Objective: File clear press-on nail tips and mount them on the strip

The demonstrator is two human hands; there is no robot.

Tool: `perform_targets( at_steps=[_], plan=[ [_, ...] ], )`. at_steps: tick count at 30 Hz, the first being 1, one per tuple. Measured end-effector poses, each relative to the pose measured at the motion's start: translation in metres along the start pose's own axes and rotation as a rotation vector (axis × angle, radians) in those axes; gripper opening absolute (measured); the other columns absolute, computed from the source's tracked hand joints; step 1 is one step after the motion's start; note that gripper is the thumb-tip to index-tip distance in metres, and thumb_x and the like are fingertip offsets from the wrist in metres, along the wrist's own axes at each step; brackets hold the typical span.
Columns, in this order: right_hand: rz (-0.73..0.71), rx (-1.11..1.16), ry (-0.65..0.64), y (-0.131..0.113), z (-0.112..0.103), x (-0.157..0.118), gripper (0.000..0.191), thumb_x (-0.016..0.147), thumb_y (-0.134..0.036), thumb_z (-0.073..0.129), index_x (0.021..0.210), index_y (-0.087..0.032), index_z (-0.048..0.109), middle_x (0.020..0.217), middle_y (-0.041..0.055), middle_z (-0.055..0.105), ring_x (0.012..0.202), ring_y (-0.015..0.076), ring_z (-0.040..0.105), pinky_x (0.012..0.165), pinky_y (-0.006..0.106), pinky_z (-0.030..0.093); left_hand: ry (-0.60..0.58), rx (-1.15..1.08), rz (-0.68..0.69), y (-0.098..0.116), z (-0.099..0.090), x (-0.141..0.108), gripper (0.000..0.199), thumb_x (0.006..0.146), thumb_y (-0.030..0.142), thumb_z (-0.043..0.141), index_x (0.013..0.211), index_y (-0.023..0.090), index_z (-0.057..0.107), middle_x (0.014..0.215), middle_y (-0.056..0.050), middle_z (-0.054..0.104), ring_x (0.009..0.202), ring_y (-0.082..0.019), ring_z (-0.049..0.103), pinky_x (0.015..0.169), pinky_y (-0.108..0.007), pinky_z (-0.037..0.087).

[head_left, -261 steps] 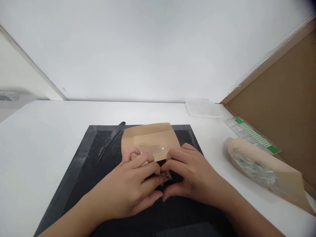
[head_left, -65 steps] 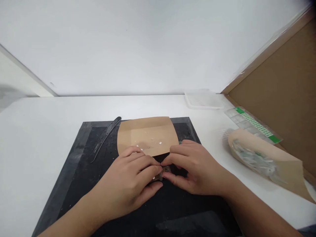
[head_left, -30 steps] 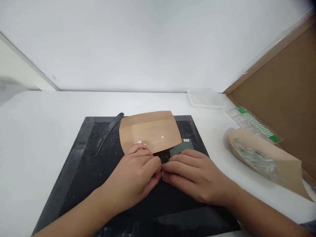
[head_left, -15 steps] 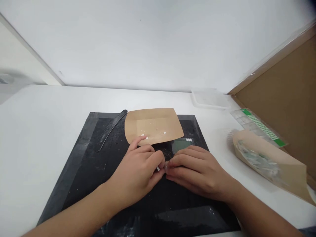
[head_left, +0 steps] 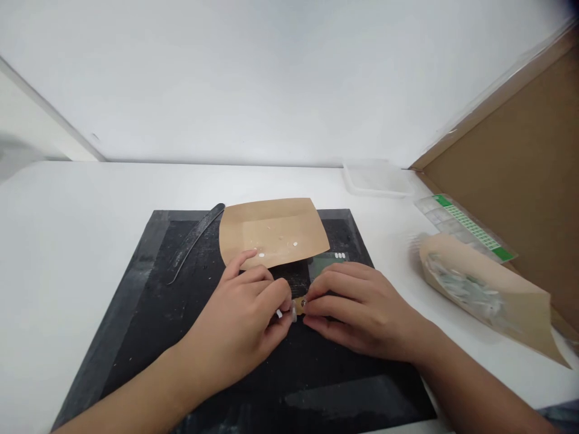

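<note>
We are at fine two-handed work: a small tan piece point(head_left: 298, 305) with a clear, glossy part sits between our fingertips, above the middle of the black mat point(head_left: 235, 386). Our left hand point(head_left: 248, 313) pinches its left end between thumb and forefinger — a speck of white shows there — with the little finger stretched over the paper tray point(head_left: 269, 209). Our right hand point(head_left: 362, 307) pinches the right end, fingers bunched. The next move, we judge, calls for steady, light pressure from both sides. As for writing, we can read none — the green-and-white strip point(head_left: 473, 226) at far right carries print too small to make out.
</note>
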State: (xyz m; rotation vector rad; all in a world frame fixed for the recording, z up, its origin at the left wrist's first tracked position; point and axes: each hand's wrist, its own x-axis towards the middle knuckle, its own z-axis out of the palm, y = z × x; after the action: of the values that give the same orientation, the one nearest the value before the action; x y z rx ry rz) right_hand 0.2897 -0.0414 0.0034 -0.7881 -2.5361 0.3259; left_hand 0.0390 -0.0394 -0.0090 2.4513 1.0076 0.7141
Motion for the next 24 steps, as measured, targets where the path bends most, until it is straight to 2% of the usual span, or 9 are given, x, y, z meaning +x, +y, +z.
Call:
perform_targets(
  at_steps=[12,17,24],
  plan=[
    [0.016,-0.013,-0.058,0.0019,-0.0026,-0.0002,0.006,0.101,-0.020,0.062,0.103,-0.021,0.068,0.099,0.0037,0.072,0.088,0.0155,0.067,0.080,0.030,0.051,-0.003,0.000,-0.010,0.0009,0.0016,-0.0019,0.014,0.095,0.017,0.065,0.086,0.024,0.056,0.071,0.010,0.066,0.068,-0.012,0.064,0.121,-0.047,0.031],
    [0.031,-0.017,-0.067,0.0011,-0.0025,-0.0012,0.007,0.102,-0.020,0.059,0.105,-0.021,0.066,0.095,0.0015,0.072,0.081,0.0140,0.067,0.073,0.028,0.051,0.019,0.010,-0.016,0.0011,0.0020,-0.0011,0.014,0.096,0.018,0.064,0.086,0.024,0.057,0.067,0.011,0.064,0.060,-0.010,0.060,0.118,-0.045,0.034],
    [0.039,-0.007,-0.077,0.0006,-0.0043,0.0001,0.007,0.101,-0.019,0.061,0.103,-0.020,0.068,0.096,0.0026,0.072,0.083,0.0141,0.066,0.075,0.027,0.051,0.006,-0.004,-0.036,0.0003,0.0056,-0.0030,0.011,0.098,0.019,0.062,0.090,0.024,0.058,0.071,0.009,0.065,0.068,-0.012,0.063,0.116,-0.045,0.034]
  ],
)
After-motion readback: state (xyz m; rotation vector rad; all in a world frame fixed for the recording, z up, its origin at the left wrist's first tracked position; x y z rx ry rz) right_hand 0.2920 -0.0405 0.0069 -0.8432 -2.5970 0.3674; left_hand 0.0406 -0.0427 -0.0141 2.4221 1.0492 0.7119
